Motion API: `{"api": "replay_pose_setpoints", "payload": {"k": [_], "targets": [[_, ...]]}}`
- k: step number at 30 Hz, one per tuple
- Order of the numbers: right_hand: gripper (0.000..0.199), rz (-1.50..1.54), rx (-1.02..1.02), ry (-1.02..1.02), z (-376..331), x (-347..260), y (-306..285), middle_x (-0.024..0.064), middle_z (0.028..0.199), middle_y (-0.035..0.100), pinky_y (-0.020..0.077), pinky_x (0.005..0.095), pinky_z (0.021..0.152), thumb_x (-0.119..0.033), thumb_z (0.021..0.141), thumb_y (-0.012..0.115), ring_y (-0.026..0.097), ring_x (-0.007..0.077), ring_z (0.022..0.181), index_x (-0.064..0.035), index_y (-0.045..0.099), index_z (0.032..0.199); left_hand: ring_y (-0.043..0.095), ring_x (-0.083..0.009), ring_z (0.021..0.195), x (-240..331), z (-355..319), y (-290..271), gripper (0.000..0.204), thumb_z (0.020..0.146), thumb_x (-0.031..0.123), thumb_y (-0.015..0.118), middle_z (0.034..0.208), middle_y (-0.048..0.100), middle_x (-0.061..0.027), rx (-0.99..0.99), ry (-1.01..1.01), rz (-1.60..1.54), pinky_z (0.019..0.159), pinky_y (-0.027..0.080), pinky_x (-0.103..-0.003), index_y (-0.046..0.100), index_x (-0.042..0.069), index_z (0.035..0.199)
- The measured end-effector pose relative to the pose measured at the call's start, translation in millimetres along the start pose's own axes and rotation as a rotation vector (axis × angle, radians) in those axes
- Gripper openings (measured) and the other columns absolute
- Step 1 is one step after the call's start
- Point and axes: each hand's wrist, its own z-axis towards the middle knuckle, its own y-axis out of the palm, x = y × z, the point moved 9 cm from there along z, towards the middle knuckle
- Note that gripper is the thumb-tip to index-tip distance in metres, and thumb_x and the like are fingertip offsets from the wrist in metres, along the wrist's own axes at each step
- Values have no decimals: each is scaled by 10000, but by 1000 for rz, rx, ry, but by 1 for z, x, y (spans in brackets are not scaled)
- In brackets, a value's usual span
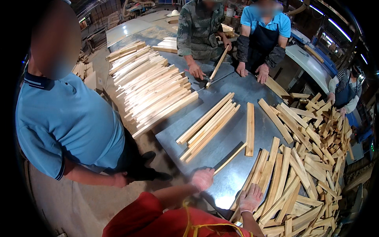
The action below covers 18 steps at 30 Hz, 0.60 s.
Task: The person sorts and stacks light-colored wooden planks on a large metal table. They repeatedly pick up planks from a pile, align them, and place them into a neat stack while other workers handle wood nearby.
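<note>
My left hand (pixel 202 179), in a pale glove, is closed at the near end of a thin wooden strip (pixel 230 158). That strip slants away over the dark metal tabletop (pixel 227 183), its far end meeting the foot of a wider wooden slat (pixel 250 128). Fingers stretched out, my right hand (pixel 251 198) rests in a similar glove on long wooden strips (pixel 258 168) at the table's right side. Beyond my left hand lies a small group of parallel strips (pixel 209 126).
A large heap of wooden pieces (pixel 312 170) covers the right side. Many strips (pixel 152 87) lie in rows at the far left. A person in a blue shirt (pixel 75 122) stands left; across the table, a person in camouflage (pixel 197 31) handles a strip beside another in an apron (pixel 262 39).
</note>
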Motion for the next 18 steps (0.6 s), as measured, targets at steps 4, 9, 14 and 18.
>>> {"api": "replay_pose_setpoints", "payload": {"k": [4, 9, 14, 18], "targets": [[689, 26, -27, 11, 2, -2, -3, 181, 1489, 547, 259, 531, 1229, -394, 874, 622, 437, 356, 1434, -21, 562, 1450, 701, -412, 1100, -5, 1, 3, 307, 974, 209, 571, 1238, 691, -191, 17, -8, -22, 946, 555, -524, 624, 64, 1239], [703, -25, -28, 24, -2, 5, 8, 165, 1520, 529, 224, 537, 1255, -413, 887, 615, 409, 349, 1464, -38, 542, 1477, 704, -410, 1094, 0, 0, 1, 301, 977, 207, 562, 1225, 695, -194, 16, 14, -2, 937, 557, -525, 630, 63, 1233], [713, -21, -52, 33, -2, 10, 18, 156, 1552, 510, 196, 540, 1271, -453, 916, 597, 380, 344, 1494, -47, 531, 1499, 704, -410, 1099, 0, 0, -1, 301, 972, 208, 578, 1232, 691, -203, -27, -32, 3, 933, 559, -519, 630, 66, 1233], [722, -15, -94, 34, -2, 9, 19, 150, 1580, 493, 169, 536, 1284, -448, 928, 605, 352, 339, 1524, -56, 512, 1527, 704, -405, 1111, 0, -4, -5, 308, 972, 190, 580, 1255, 689, -196, -48, -44, 1, 937, 560, -510, 627, 66, 1249]]}}
